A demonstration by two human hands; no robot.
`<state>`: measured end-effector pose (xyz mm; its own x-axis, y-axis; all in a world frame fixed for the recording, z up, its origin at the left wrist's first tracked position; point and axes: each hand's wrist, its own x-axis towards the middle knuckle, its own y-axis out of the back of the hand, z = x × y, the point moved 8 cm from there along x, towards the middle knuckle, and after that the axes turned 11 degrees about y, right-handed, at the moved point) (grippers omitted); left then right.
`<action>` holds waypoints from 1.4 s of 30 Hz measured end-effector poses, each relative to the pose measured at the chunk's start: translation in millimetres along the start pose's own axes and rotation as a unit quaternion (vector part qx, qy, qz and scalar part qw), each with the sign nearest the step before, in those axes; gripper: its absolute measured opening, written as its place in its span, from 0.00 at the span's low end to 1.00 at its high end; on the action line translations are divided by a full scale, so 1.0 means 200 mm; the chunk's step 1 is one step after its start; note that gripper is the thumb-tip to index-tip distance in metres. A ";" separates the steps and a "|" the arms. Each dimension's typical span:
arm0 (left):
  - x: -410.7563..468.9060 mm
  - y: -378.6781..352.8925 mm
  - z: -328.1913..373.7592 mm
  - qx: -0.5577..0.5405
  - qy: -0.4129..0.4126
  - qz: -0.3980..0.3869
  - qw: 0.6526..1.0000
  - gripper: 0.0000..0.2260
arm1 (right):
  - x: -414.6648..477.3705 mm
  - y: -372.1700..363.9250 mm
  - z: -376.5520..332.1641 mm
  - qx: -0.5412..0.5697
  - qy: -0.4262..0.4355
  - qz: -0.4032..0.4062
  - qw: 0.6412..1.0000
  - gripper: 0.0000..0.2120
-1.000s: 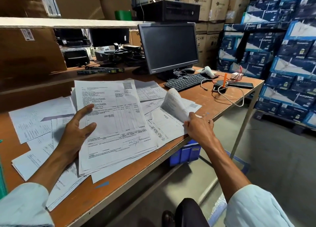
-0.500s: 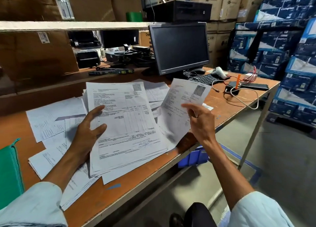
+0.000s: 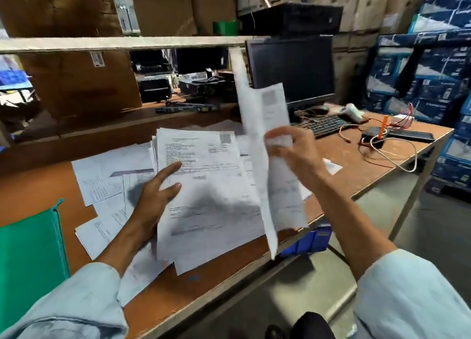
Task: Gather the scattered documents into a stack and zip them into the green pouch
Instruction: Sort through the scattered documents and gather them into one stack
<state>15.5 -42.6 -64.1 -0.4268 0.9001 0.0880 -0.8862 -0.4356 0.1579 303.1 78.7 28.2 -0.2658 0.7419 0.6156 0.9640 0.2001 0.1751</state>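
Note:
Printed white documents lie spread over the brown desk, with a thick pile [image 3: 204, 190] in the middle. My left hand [image 3: 155, 198] rests flat on the left side of that pile, fingers apart. My right hand [image 3: 293, 152] is raised above the pile's right side and grips a sheet or two [image 3: 265, 124], held nearly upright and blurred. More loose sheets [image 3: 107, 175] lie to the left of the pile. The green pouch [image 3: 28, 252] lies flat at the desk's left edge, partly cut off by the frame.
A black monitor [image 3: 293, 65] and keyboard [image 3: 323, 124] stand behind the papers. Cables, a scanner [image 3: 353, 111] and a small black box [image 3: 374, 139] occupy the desk's right end. Cardboard boxes fill the shelf [image 3: 122, 42] behind. Blue cartons [image 3: 438, 88] are stacked at right. The desk's front edge [image 3: 229, 287] runs diagonally.
My right hand lifted a sheet off the desk's right side and swung it up and leftward over the pile. My left hand stayed on the pile. The view shifted, revealing the green pouch.

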 end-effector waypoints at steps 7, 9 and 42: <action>-0.04 -0.03 -0.03 -0.177 0.091 -0.014 0.980 0.16 | 0.02 -0.46 0.23 -0.136 -0.041 -0.089 0.986 0.13; -0.04 -0.04 -0.04 -0.163 0.090 -0.021 0.982 0.14 | 0.03 -0.54 0.27 -0.139 -0.044 -0.097 0.985 0.13; 0.01 -0.01 -0.07 -0.082 0.064 -0.020 0.994 0.21 | -0.01 0.18 0.64 -0.441 -0.118 -0.162 0.875 0.35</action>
<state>12.8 -39.3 -77.8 -0.4015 0.9149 -0.0422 -0.9156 -0.4020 -0.0043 338.6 166.6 -65.9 -0.4156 0.8697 0.2664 0.4299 -0.0703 0.9001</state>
